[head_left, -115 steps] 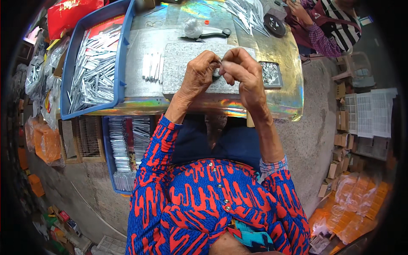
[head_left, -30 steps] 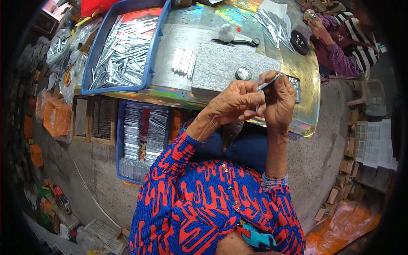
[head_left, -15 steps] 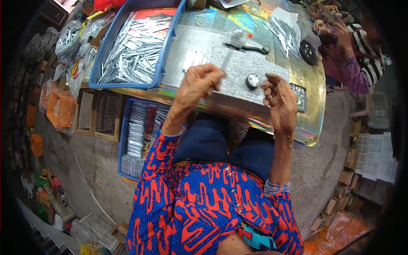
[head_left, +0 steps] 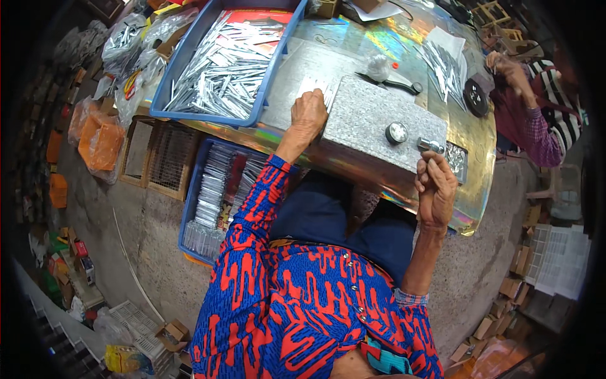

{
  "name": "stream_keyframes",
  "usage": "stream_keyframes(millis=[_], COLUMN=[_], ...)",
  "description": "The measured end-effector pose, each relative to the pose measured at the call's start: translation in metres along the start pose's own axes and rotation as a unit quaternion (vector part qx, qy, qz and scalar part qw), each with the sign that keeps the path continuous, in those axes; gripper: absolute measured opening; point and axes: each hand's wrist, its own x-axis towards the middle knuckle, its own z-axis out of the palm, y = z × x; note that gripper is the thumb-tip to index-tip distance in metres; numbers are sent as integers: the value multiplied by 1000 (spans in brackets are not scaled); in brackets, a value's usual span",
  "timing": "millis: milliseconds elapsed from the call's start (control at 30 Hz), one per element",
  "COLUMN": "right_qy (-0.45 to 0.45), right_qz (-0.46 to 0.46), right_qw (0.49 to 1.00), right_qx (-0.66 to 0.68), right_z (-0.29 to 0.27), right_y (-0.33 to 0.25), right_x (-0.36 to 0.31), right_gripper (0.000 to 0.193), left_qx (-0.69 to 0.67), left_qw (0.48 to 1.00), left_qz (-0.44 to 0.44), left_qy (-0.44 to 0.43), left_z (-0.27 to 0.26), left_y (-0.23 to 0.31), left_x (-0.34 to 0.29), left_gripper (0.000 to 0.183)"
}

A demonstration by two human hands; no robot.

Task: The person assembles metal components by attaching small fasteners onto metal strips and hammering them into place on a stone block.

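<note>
Left hand over the pale strips, right hand well apart

Upper centre of the frame, the strips lie just beyond the left fingertips, long axes running upward, leaning slightly right; those fingers curl down, any pinch hidden. Right of centre, the right thumb and fingertips draw close together below a silver piece; whether they touch it, I cannot tell

strips: silver | block: speckled grey | shirt: red-on-blue squiggles
</note>
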Motion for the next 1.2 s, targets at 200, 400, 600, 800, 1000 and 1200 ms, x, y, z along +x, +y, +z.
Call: stream_keyframes(millis=[200, 400, 600, 800, 1000, 1200], right_qy=[-13, -4, -7, 9, 12, 36], right_qz=[-21, -35, -28, -31, -30, -38], right_qw=[1000, 999, 1000, 999, 999, 997], right_qx=[-1, 12, -9, -19, -36, -54], right_z=[1, -8, -12, -19, -26, -36], right_y=[-8, -14, -12, -11, -18, -26], right_x=[-3, -7, -9, -11, -19, -17], right_gripper=[19, 18, 18, 18, 19, 19], left_qx=[-73, -95, 125, 146, 223, 245], left_qw=[997, 989, 988, 987, 961, 934], left_qz=[39, -49, -83, -24, 55, 202], left_qy=[13, 98, 36, -68, -154, -166], left_z=[-23, -97, -105, -113, -114, -111], left_y=[-11, -47, -101, -111, -108, -151], left_x=[-2, 15, 38, 38, 49, 63], left_gripper=[16, 14, 16, 23, 17, 5])
